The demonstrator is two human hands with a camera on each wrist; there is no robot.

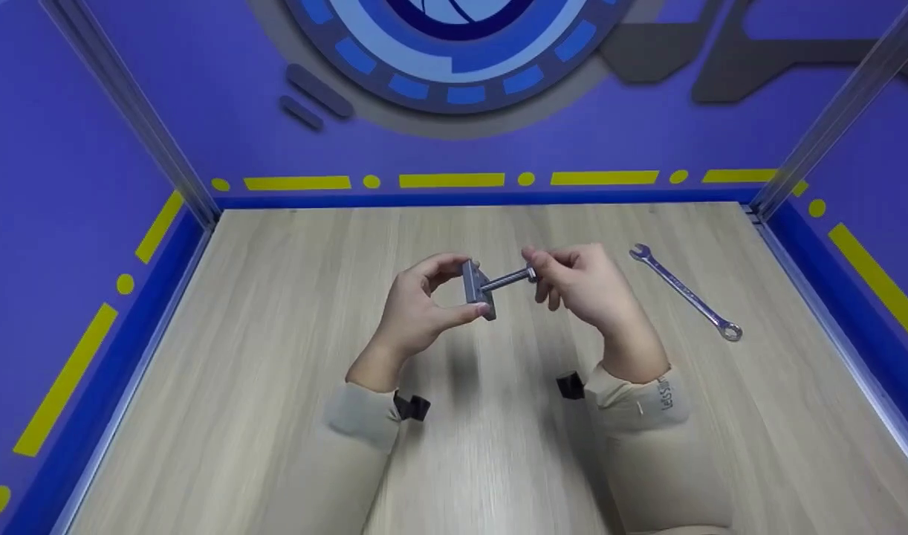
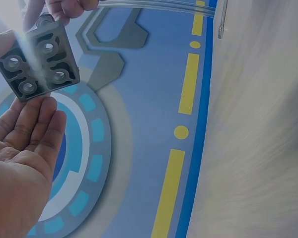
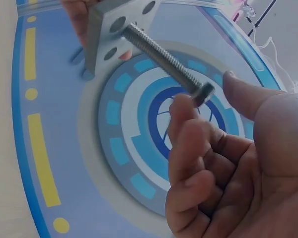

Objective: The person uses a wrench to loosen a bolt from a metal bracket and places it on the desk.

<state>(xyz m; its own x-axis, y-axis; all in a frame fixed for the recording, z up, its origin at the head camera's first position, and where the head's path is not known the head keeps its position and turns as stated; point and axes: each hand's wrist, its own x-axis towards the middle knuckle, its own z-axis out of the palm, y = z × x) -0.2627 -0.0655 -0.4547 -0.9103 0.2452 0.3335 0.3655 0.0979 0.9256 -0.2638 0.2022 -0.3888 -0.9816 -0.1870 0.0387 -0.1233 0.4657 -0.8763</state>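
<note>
My left hand (image 1: 417,305) holds a small grey square plate (image 1: 469,284) by its edges, thumb below and fingers above. In the left wrist view, the back of the plate (image 2: 38,62) shows recessed pockets and several round holes. A long threaded bolt (image 1: 507,280) stands out of one hole on the side facing my right hand (image 1: 584,286). Curled fingers of that hand are at the bolt's hex head (image 3: 202,94). In the right wrist view the index fingertip meets the head from below, while the thumb (image 3: 241,91) stands a little off it.
On the wooden table (image 1: 276,334), a chrome combination wrench (image 1: 684,291) lies right of my right hand, its open end toward the back. Blue printed panels (image 1: 454,160) with metal corner posts enclose the back and sides. Both hands are above the table's middle.
</note>
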